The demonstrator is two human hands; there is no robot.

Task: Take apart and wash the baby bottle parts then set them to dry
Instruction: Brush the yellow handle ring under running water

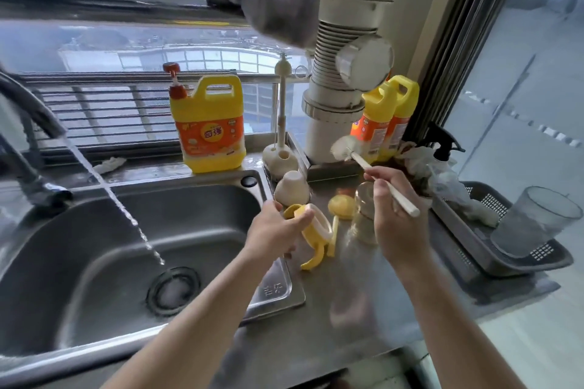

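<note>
My left hand (278, 230) grips the bottle's yellow and white collar with curved handles (316, 237) just right of the sink. My right hand (395, 218) holds the white handle of a bottle brush (347, 148), bristle head raised toward the back. The clear bottle body (365, 215) stands on the counter between my hands, partly behind my right hand. A yellow nipple piece (343, 205) and a cream cap (292, 188) lie on the counter behind the collar. A pale straw (333, 237) lies by the collar.
Water runs from the tap (34, 117) into the steel sink (94, 230). A yellow detergent jug (210, 126) and a brush stand (281, 155) stand behind the sink. More detergent bottles (384, 117) are near a white pipe (341, 79). A grey drying tray (474, 240) holds a clear cup (534, 221).
</note>
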